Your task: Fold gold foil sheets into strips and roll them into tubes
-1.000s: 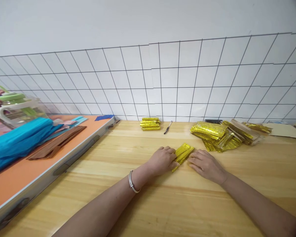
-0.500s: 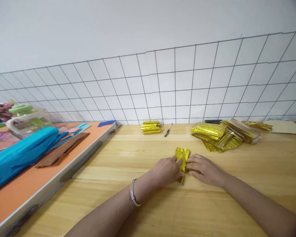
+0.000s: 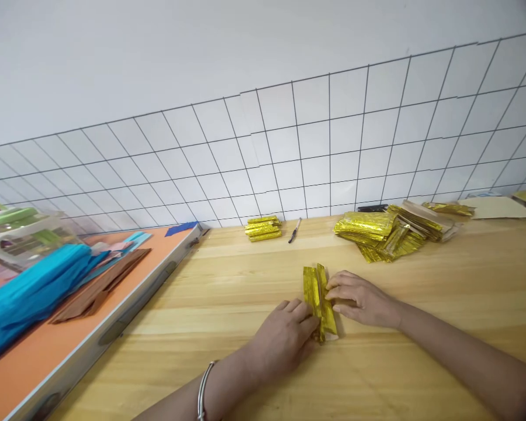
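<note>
A creased piece of gold foil paper [image 3: 318, 286] lies on the wooden table, folded lengthwise, with a pale underside showing at its near end. My left hand [image 3: 284, 333], with a silver bangle at the wrist, has its fingertips on the foil's left near part. From the right, my right hand [image 3: 359, 298] holds the foil's right edge with bent fingers. Several rolled gold pieces [image 3: 263, 228] lie in a small stack near the wall. A larger pile of flat gold foil pieces [image 3: 368, 227] sits farther back on the right.
A pen [image 3: 295, 230] lies beside the rolls. On the left, an orange-topped surface [image 3: 127, 286] with a raised edge bears blue crepe paper [image 3: 39, 280], brown strips [image 3: 105, 286] and a clear jug with a green lid [image 3: 15, 216]. A white wall with a wire grid stands behind.
The foil's two long sides now stand apart, its right side raised. My left hand has moved nearer and left; my right hand stays at the right edge. The view has shifted slightly.
</note>
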{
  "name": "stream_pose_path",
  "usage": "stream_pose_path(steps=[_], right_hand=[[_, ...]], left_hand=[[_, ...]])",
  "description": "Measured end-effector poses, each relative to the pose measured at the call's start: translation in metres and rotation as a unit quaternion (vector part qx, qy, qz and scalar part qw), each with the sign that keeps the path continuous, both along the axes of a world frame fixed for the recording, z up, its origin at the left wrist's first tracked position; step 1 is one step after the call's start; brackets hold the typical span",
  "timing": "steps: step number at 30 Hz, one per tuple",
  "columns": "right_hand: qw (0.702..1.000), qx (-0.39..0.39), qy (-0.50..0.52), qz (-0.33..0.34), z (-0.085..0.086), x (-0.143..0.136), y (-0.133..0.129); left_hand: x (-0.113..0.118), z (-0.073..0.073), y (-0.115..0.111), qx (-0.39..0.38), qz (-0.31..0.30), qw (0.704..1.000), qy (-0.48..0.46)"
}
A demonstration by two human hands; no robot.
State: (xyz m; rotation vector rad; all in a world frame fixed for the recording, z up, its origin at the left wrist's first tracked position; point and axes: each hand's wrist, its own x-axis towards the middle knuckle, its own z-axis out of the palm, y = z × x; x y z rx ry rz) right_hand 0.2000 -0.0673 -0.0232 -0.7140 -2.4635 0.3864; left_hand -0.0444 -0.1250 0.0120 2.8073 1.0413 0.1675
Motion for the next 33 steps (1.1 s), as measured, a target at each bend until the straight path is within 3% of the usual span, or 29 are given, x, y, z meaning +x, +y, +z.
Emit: stream_pose_path(steps=[8, 18, 30, 33], right_hand=[[0.995, -0.018, -0.088, -0.05, 0.007, -0.011, -0.013], [0.987, -0.004, -0.161, -0.025, 0.01, -0.017, -0.017], [0.985, -0.044, -0.169, 0.008, 0.012, -0.018, -0.014], [0.986, -0.052, -0.159, -0.011, 0.01, -0.017, -0.015]], left_hand=[[-0.016, -0.029, 0.005, 0.0, 0.005, 0.998, -0.057], [-0.02, -0.02, 0.005, -0.012, 0.032, 0.999, 0.004], [-0.019, -0.022, 0.006, 0.011, 0.046, 0.999, 0.004], [-0.019, -0.022, 0.006, 0.015, 0.057, 0.998, -0.003]])
